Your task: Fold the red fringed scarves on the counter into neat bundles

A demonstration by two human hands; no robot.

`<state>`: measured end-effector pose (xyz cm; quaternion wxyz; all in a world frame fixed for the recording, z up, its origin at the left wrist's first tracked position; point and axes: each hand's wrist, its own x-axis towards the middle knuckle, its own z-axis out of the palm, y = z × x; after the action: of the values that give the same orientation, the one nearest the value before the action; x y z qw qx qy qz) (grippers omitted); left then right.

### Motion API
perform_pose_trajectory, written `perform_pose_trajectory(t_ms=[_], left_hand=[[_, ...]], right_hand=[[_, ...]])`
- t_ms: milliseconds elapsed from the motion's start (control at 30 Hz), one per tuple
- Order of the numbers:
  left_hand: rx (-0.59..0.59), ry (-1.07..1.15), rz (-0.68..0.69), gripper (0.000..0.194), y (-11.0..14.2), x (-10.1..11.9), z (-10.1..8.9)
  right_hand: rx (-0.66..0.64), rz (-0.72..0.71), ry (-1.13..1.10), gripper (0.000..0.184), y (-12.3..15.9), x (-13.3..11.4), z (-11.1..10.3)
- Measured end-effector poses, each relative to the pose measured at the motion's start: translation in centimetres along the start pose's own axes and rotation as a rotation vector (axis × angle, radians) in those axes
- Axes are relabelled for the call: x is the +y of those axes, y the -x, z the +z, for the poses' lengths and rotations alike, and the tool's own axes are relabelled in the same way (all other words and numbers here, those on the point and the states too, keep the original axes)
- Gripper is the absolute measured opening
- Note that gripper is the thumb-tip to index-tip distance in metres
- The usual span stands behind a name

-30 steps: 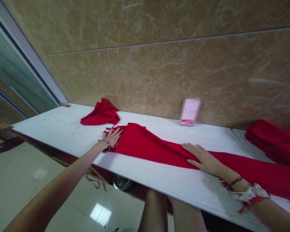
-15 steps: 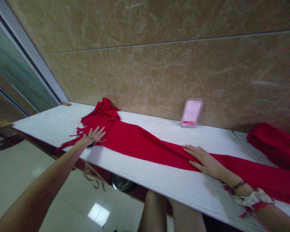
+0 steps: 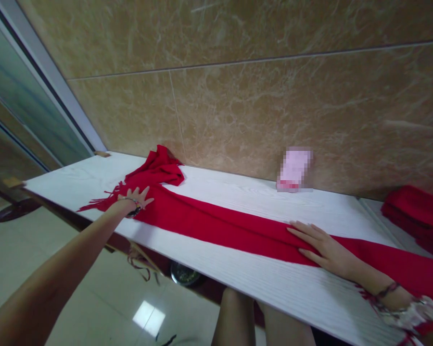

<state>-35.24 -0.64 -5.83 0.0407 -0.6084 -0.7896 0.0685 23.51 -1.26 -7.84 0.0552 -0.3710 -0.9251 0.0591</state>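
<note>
A long red scarf (image 3: 216,226) with fringed ends lies stretched along a narrow white table (image 3: 223,185). My left hand (image 3: 137,198) rests on it near the left fringe, fingers spread and palm down. Farther right, my right hand (image 3: 321,247) lies flat across the scarf with its fingers stretched out. Behind my left hand, part of the red cloth sits bunched and wrinkled against the wall. A soft lengthwise crease runs along the scarf between my hands.
A blurred pink pack (image 3: 295,168) leans on the tiled wall (image 3: 238,115) at the back. More folded red cloth (image 3: 414,214) lies at the right end. A round metal bowl (image 3: 184,274) shows below the table's front edge, close to my knees.
My right hand has slid right along the scarf, and my left hand has shifted slightly left. The stretch between them is straighter and flatter, and separates more clearly from the bunched part.
</note>
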Motion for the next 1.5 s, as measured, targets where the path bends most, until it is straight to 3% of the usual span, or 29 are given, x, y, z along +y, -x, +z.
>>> perform_pose_trajectory(t_ms=[67, 100, 167, 267, 367, 500, 633, 733, 967, 1100, 1167, 1300, 1500], left_hand=[[0.095, -0.076, 0.028, 0.072, 0.0, 2.1, -1.3], [0.153, -0.132, 0.135, 0.074, 0.1, 3.2, -2.0], [0.121, -0.224, 0.358, 0.066, 0.1, 5.3, -3.2], [0.038, -0.300, 0.456, 0.043, -0.2, 7.4, -4.5], [0.075, -0.308, 0.426, 0.033, 0.0, 7.5, -5.8], [0.137, -0.303, 0.439, 0.031, 2.2, 5.8, -7.0], [-0.035, -0.277, 0.505, 0.030, 5.6, 4.2, -5.3], [-0.076, -0.229, 0.476, 0.030, 7.0, 3.5, -3.9], [-0.036, -0.225, 0.440, 0.021, 7.2, 2.9, -5.6], [-0.191, -0.193, 0.488, 0.019, 7.5, 2.7, -4.8], [-0.199, -0.162, 0.490, 0.019, 7.6, 2.8, -4.3], [-0.153, -0.099, 0.530, 0.026, 7.6, 4.7, -4.2], [-0.034, 0.008, 0.765, 0.052, 8.3, 10.6, -3.7]], right_hand=[[0.015, -0.015, 0.023, 0.048, -0.1, -0.2, -0.1], [0.030, -0.027, 0.037, 0.047, -0.2, -0.4, -0.1], [0.079, -0.054, 0.061, 0.045, -0.5, -0.9, 0.0], [0.146, -0.086, 0.057, 0.040, -1.2, -1.7, 0.3], [0.186, -0.020, -0.030, 0.039, -1.6, -2.0, 0.3], [0.245, 0.103, -0.178, 0.040, -0.9, -1.6, -0.4], [0.097, -0.014, -0.209, 0.038, 0.3, -1.6, -0.6], [0.042, -0.055, -0.168, 0.039, 0.7, -2.3, -0.2], [0.138, 0.031, -0.251, 0.045, 1.2, -2.8, -0.6], [0.026, 0.007, -0.269, 0.041, 1.6, -2.5, -0.6], [-0.038, -0.040, -0.212, 0.040, 1.7, -2.5, -0.5], [-0.016, -0.064, -0.105, 0.045, 1.2, -3.1, -0.6], [0.037, -0.120, -0.098, 0.043, -0.6, -5.1, -0.6]])
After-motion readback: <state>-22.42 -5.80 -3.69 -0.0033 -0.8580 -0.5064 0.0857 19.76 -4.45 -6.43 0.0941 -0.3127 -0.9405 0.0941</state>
